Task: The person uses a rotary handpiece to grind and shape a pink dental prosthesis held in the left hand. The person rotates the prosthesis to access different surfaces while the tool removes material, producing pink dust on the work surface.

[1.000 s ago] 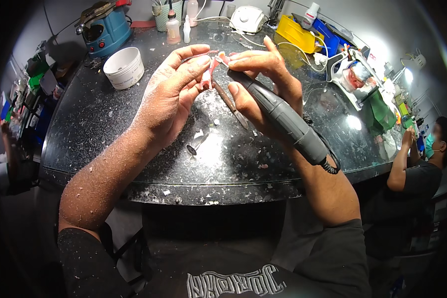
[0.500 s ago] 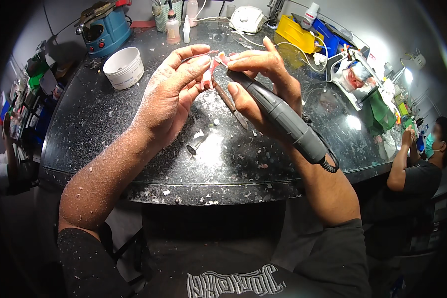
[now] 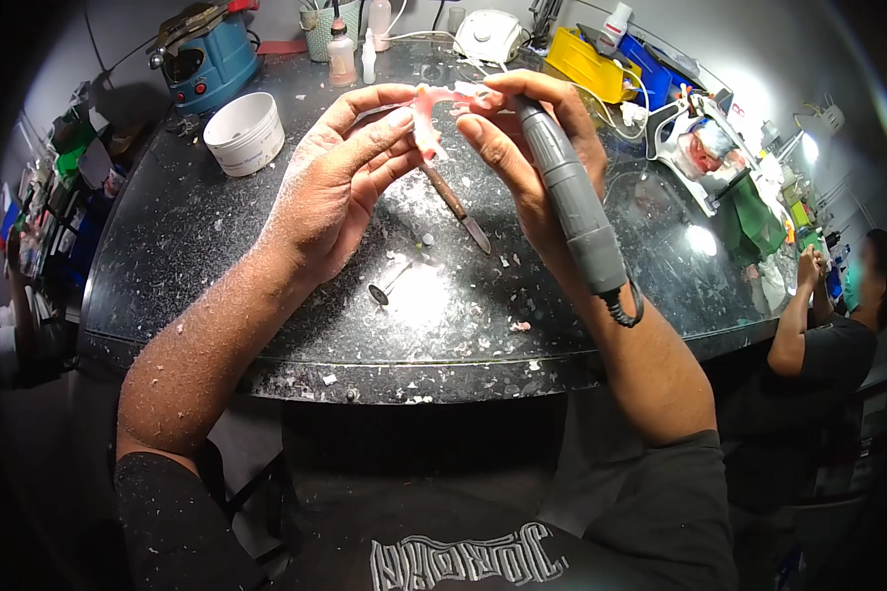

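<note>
My left hand (image 3: 330, 182), dusted with pale powder, pinches a curved pink denture plate (image 3: 426, 126) by its left side between thumb and fingers. Cradled in my right hand (image 3: 508, 163) is a black rotary handpiece (image 3: 572, 197) with a coiled cord at its lower end. The right fingertips and thumb are at the denture's right end, where whitish tooth-like parts show; the handpiece's tip is hidden there. Below the hands a knife (image 3: 455, 205) with a brown handle lies on the table. Nearer me rests a small dark disc (image 3: 378, 294) on a thin shank.
The dark table (image 3: 168, 286) is strewn with dust and shavings. A white tub (image 3: 246, 138) and blue machine (image 3: 212, 74) stand left; bottles (image 3: 342, 54) and a white control box (image 3: 490, 37) behind. Right are a yellow bin (image 3: 589, 67), a white-framed visor (image 3: 700, 153) and another person (image 3: 828, 345).
The handpiece has swung more upright and shifted right, away from the denture's middle. The denture has turned to show more of its arch, and my right fingers now reach its right end.
</note>
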Demonstrator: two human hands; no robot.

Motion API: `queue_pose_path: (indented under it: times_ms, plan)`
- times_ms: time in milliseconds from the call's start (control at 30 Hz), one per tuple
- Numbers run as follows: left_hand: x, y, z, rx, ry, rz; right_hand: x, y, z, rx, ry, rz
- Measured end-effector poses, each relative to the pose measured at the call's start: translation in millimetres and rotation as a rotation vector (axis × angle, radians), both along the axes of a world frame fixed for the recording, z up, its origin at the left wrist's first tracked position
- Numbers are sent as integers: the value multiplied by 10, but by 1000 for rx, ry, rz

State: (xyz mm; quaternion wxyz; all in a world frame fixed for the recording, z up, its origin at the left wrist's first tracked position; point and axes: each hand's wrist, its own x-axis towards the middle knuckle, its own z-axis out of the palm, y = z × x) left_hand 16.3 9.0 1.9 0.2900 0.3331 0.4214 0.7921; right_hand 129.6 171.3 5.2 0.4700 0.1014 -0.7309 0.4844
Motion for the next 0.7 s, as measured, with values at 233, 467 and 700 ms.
queue_pose_path:
  times_ms: [233,467,700]
  plan:
    - [11,10,-26,-2,-41,-66,-16,6,26,-98,17,117]
    - [-9,26,-21,84,-154,-80,-7,25,5,-175,-108,161]
    - [-20,14,-41,-1,-40,-83,-16,77,-1,-162,-102,125]
